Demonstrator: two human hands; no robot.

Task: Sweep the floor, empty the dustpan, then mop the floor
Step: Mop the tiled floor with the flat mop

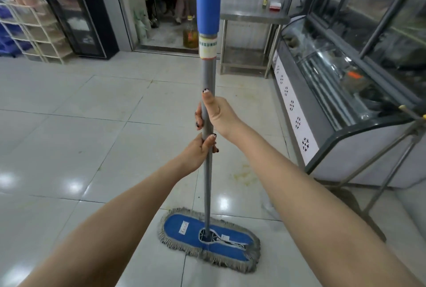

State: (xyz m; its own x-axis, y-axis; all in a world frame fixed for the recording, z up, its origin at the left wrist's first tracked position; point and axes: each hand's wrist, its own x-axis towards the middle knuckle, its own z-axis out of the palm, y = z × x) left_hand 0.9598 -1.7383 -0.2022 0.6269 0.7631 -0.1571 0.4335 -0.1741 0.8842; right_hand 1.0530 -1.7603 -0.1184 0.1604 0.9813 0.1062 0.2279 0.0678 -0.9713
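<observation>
A flat mop stands nearly upright in front of me. Its grey pole carries a blue grip at the top. The blue mop head, fringed in grey, lies flat on the pale tiled floor. My right hand wraps the pole higher up, thumb pointing up along it. Just below, my left hand grips the same pole. A yellowish stain marks the tiles right of the pole. No broom or dustpan is in view.
A glass display counter runs along the right, with a metal folding stand in front of it. A steel table stands behind the mop. An open doorway with an oil bottle is straight ahead; shelves stand at left.
</observation>
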